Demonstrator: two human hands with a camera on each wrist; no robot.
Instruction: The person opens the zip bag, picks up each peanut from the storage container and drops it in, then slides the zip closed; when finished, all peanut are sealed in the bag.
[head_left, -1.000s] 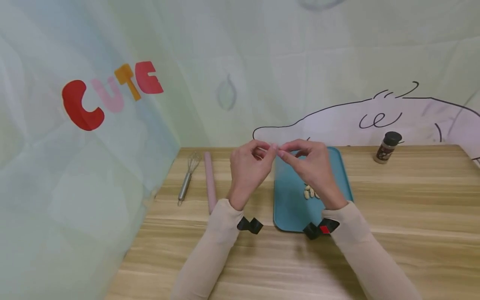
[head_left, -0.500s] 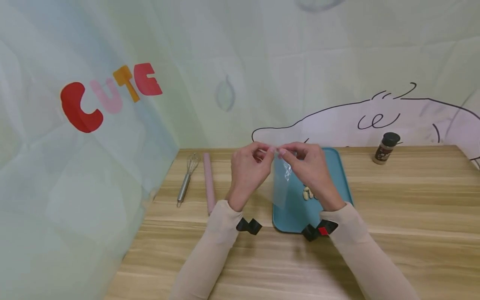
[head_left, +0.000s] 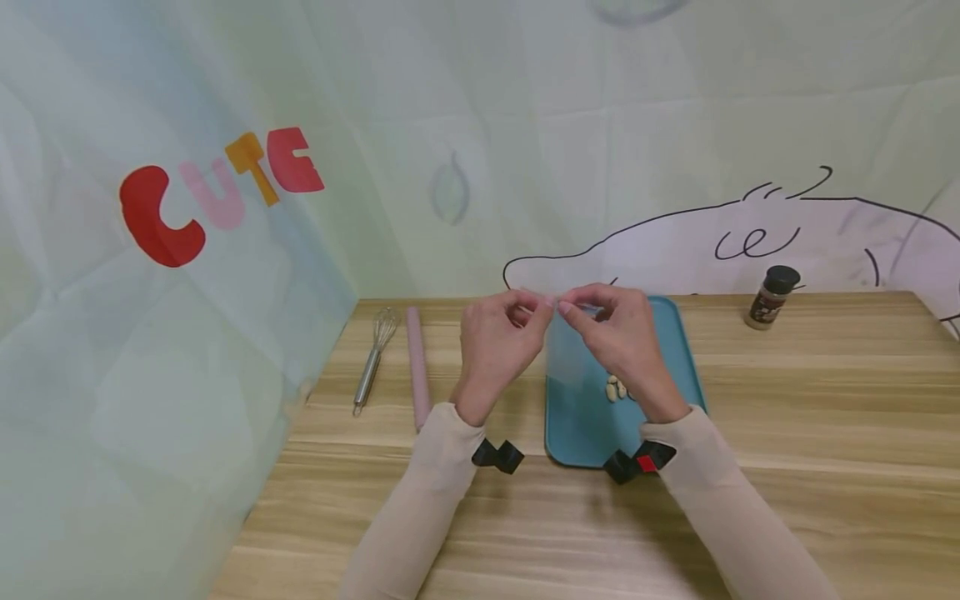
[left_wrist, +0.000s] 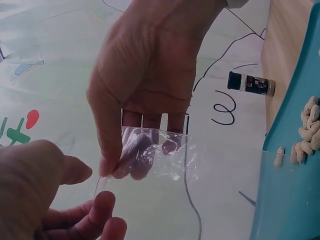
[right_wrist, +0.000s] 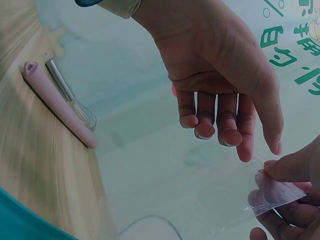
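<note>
A thin clear plastic bag (left_wrist: 165,155) hangs at the fingertips, its film faint against the tray in the head view. My right hand (head_left: 622,333) pinches its upper edge between thumb and fingers; in the left wrist view the crumpled film lies across these fingers. My left hand (head_left: 498,337) is at the bag's corner, thumb and forefinger apart on either side of the edge. The right wrist view shows its other fingers hanging loosely. Below the hands lies a blue tray (head_left: 581,433) with several peanuts (head_left: 615,387), partly hidden by the right hand.
Left of the tray, a pink rolling pin (head_left: 418,367) and a wire whisk (head_left: 375,358) lie on the wooden table (head_left: 465,517). A black-capped spice jar (head_left: 771,297) stands at the back right. Printed cloth walls (head_left: 420,167) bound the back and left side.
Both hands stay nearly in place above the tray. The bag's film showed brightly below the fingers half a second ago and looks fainter now.
</note>
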